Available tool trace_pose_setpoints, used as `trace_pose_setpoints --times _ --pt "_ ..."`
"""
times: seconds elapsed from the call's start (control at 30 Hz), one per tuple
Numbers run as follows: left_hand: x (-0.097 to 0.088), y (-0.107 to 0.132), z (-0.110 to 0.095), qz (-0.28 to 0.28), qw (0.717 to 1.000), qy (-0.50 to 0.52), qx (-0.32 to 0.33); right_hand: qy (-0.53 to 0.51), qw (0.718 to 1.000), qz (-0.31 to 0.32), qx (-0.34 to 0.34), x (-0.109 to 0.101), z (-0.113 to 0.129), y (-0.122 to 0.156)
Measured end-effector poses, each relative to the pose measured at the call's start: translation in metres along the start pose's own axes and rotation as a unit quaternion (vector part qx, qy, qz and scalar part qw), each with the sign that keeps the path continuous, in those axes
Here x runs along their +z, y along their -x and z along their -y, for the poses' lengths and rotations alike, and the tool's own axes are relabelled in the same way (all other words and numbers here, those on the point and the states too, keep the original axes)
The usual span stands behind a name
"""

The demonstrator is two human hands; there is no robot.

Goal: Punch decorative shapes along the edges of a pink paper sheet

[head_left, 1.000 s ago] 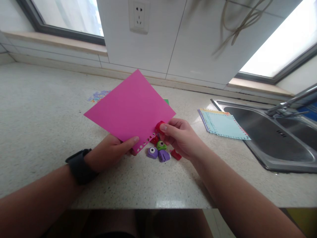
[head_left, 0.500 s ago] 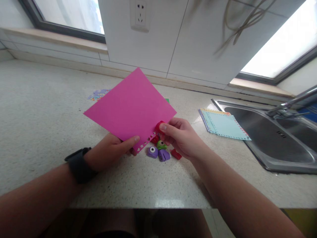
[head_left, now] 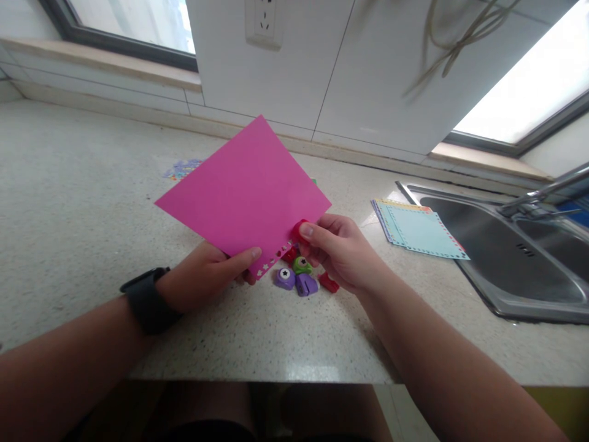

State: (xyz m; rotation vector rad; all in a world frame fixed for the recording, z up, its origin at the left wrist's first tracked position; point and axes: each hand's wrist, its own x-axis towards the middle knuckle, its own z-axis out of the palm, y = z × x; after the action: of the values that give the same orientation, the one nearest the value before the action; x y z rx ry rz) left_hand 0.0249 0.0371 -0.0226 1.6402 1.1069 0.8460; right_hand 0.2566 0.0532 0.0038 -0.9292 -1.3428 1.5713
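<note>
My left hand (head_left: pixel 209 273) pinches the lower corner of a square pink paper sheet (head_left: pixel 243 190), thumb on top. Small star-shaped holes run along the sheet's lower right edge. My right hand (head_left: pixel 340 248) grips a small red paper punch (head_left: pixel 298 230) clamped over that edge, thumb pressed on it. Both hands hover just above the speckled countertop (head_left: pixel 83 202). Under them lie several small punches: a purple one (head_left: pixel 285 277), a green one (head_left: pixel 302 265), another purple one (head_left: pixel 306 285) and a red one (head_left: pixel 329 282). A dark watch (head_left: pixel 147 301) sits on my left wrist.
A stack of light-blue and coloured sheets with punched edges (head_left: pixel 416 228) lies right of my hands. A steel sink (head_left: pixel 510 252) with a tap (head_left: pixel 543 196) is at far right. Small paper cut-outs (head_left: pixel 181 169) lie at the back left. A wall socket (head_left: pixel 264 21) and cable (head_left: pixel 455 37) hang above.
The pink sheet and both hands have risen slightly in the view as the camera tilted down. The grips on the sheet and the red punch are unchanged.
</note>
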Motion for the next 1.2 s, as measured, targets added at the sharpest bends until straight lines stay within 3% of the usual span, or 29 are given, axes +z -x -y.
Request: trace_pose_setpoints --times 1.2 --pt "-0.0002 0.0002 -0.0050 0.001 1.000 -0.007 -0.006 0.005 1.000 0.003 -0.004 0.0023 0.0032 -0.0008"
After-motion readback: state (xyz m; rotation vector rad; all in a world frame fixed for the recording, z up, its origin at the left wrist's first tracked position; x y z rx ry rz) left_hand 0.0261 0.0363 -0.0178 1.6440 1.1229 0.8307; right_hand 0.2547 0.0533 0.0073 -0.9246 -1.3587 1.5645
